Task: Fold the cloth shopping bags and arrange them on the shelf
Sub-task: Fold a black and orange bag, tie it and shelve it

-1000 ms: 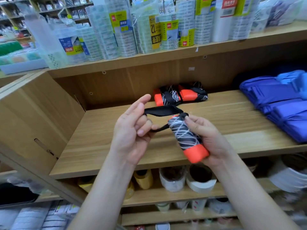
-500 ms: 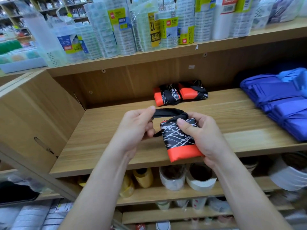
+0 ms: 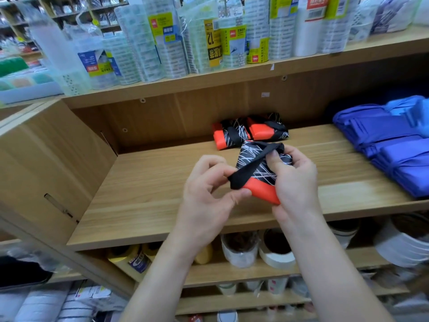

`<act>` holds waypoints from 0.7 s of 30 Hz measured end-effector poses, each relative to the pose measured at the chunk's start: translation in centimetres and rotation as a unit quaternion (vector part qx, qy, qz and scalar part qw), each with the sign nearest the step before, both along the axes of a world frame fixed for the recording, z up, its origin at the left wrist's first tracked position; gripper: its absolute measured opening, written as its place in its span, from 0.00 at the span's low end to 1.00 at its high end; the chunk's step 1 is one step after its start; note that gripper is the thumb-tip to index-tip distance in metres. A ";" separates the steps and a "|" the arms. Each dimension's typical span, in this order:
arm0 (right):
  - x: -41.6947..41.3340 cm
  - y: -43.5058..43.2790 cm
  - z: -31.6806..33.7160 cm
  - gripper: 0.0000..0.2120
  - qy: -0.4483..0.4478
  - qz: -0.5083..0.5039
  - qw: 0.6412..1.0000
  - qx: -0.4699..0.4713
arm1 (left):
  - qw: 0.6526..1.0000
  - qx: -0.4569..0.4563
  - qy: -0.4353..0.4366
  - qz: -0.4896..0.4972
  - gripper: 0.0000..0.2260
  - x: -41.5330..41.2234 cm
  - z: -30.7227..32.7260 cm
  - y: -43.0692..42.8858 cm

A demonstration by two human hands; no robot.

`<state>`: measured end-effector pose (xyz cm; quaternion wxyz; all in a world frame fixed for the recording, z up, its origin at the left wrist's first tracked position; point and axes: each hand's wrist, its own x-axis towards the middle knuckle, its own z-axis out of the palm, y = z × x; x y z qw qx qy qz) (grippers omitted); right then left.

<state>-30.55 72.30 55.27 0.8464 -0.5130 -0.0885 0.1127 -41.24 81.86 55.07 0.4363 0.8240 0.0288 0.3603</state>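
My left hand (image 3: 209,191) and right hand (image 3: 296,182) hold a folded cloth bag (image 3: 260,180), black with white scribbled lines and an orange edge, above the middle of a wooden shelf (image 3: 151,194). My left fingers (image 3: 240,194) pinch the lower end of its black strap (image 3: 253,167). The strap runs diagonally across the bundle toward one o'clock, where my right thumb rests on it. My other right fingers curl round the bundle. At twelve o'clock, two matching folded bags (image 3: 250,133) lie side by side at the shelf's back. At three o'clock sits a stack of blue bags (image 3: 399,147).
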 end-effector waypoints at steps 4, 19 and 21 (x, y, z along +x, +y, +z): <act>-0.2 -0.4 0.4 0.06 0.016 0.028 0.999 0.032 | 0.999 0.043 -0.030 -0.002 0.10 0.2 0.0 1.1; -2.1 1.7 -0.4 0.10 0.003 -0.165 0.982 0.088 | 0.945 -0.298 -0.091 0.097 0.11 1.7 -1.7 -3.4; -1.9 1.8 -0.6 0.10 -0.026 -0.187 0.980 0.067 | 0.948 -0.302 -0.066 0.073 0.11 1.1 -2.1 -3.8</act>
